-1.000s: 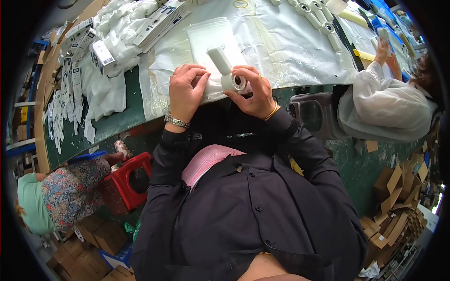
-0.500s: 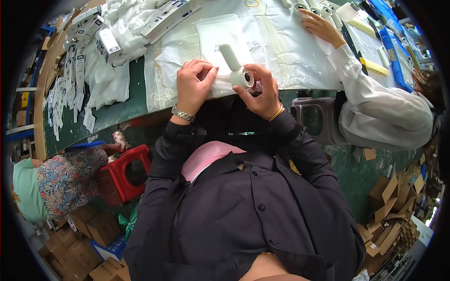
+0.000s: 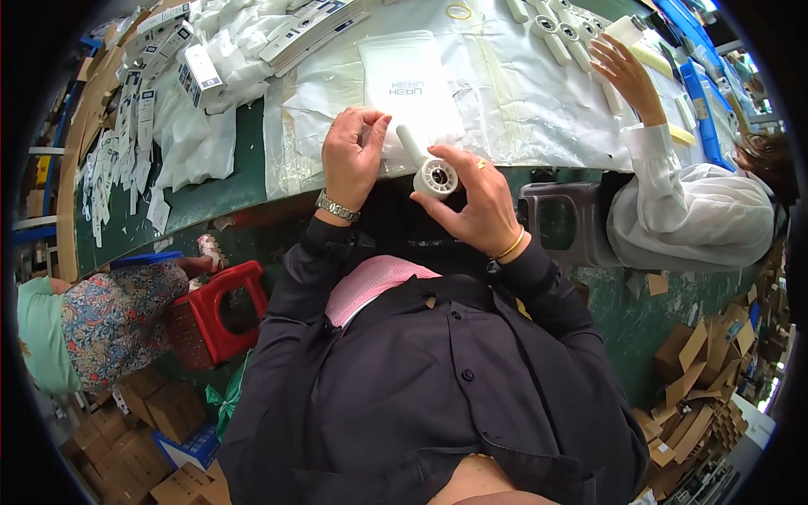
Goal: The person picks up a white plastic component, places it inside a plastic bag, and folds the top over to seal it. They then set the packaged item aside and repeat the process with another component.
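My right hand (image 3: 484,202) grips a white handheld fan (image 3: 437,178) by its round head, between thumb and fingers. The fan's dark-centred grille faces up, and its handle points away from me. Just left of it is my left hand (image 3: 350,160), with thumb and fingertips pinched together; what they hold, if anything, is too small to make out. Beyond both hands lie frosted plastic bags (image 3: 402,61) on the plastic-covered table (image 3: 497,93).
Loose white bags (image 3: 195,147) and small printed boxes (image 3: 200,74) crowd the left. Several white fans (image 3: 568,34) lie at the far right, near a co-worker's raised hand (image 3: 624,74). A rubber band (image 3: 459,12) lies at the far edge.
My right hand has drawn the fan nearer and turned its grille upward. My left hand has shifted slightly. The co-worker's hand has lifted away from the far fans and moved right.
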The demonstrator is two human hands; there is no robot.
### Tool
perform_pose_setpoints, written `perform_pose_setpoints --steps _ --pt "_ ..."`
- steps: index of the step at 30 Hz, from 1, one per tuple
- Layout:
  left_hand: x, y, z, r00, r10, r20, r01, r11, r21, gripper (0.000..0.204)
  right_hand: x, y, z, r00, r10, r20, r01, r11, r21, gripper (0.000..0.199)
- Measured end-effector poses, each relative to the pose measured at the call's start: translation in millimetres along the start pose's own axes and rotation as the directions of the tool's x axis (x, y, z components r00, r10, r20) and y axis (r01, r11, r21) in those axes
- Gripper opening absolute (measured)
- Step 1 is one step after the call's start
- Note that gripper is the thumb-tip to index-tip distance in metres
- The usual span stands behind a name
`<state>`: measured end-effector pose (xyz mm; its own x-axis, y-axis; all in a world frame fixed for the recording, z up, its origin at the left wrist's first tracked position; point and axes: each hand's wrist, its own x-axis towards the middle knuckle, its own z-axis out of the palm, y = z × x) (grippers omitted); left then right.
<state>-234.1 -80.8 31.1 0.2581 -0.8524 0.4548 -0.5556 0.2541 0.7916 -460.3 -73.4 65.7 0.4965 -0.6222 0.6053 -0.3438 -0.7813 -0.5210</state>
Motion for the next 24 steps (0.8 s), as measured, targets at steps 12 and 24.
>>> perform_pose_setpoints --steps 12,24 --pt "-2.7 13.7 -4.0 0.991 0.130 -0.014 -0.131 0.985 -0.115 0.012 5.3 -22.5 9.0 0.934 0.353 0.058 -0.357 0.915 0.185 0.076" --pt "-10.8 32.4 -6.4 0.986 0.086 0.144 -0.035 0.944 -0.328 0.024 12.9 -10.8 17.1 0.937 0.347 0.037 -0.347 0.938 0.000 0.063"
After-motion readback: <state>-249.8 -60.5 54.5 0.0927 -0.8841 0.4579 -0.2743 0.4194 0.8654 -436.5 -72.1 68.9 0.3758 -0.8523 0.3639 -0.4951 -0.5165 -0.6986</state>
